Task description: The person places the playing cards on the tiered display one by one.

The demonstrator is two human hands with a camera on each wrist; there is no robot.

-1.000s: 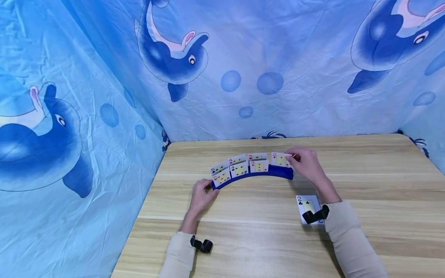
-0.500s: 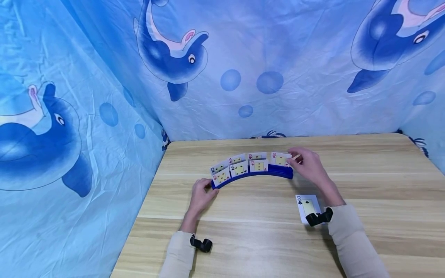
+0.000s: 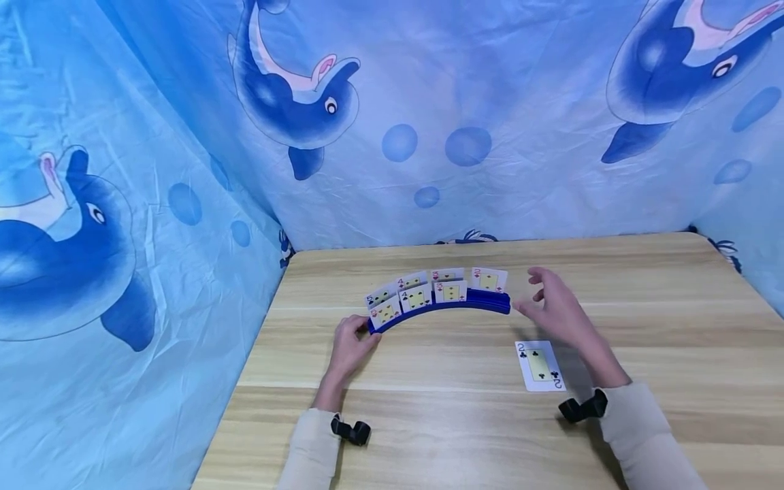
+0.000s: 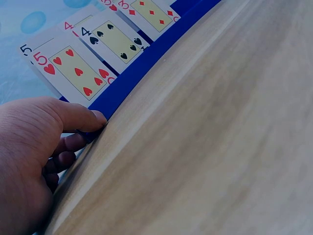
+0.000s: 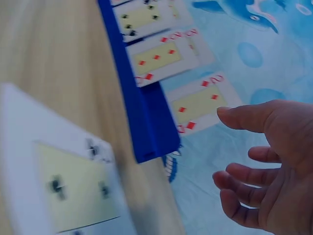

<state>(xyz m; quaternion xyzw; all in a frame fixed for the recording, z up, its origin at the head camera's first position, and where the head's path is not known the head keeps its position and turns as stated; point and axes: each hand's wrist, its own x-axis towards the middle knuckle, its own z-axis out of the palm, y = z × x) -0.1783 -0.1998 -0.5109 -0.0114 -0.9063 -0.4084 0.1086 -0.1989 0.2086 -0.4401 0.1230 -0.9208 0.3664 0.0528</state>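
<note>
Seemingly most of the sorting is done: from the head view, the curved blue card holder (image 3: 441, 307) on the desk (image 3: 429, 422) already carries a row of upright cards, the two of diamonds (image 3: 488, 279) standing at its right end. One card is left out, the two of clubs (image 3: 539, 365), lying face up on the desk near the right hand (image 3: 554, 309). That hand hovers just beside the holder's right end, fingers relaxed and grasping nothing. The left hand (image 3: 350, 344) grips the holder's left end. Dolphin-print cloth (image 3: 184, 136) walls the desk; nothing blocks the way to the loose card.

Left wrist view: the left hand (image 4: 34, 147) pinches the holder (image 4: 146, 63) at its end, thumb on the front edge, beside the five of hearts (image 4: 73, 68).

Right wrist view: the right hand (image 5: 269, 161) is empty, clear of the two of diamonds (image 5: 198, 105); the two of clubs (image 5: 68, 186) lies blurred in the foreground.
</note>
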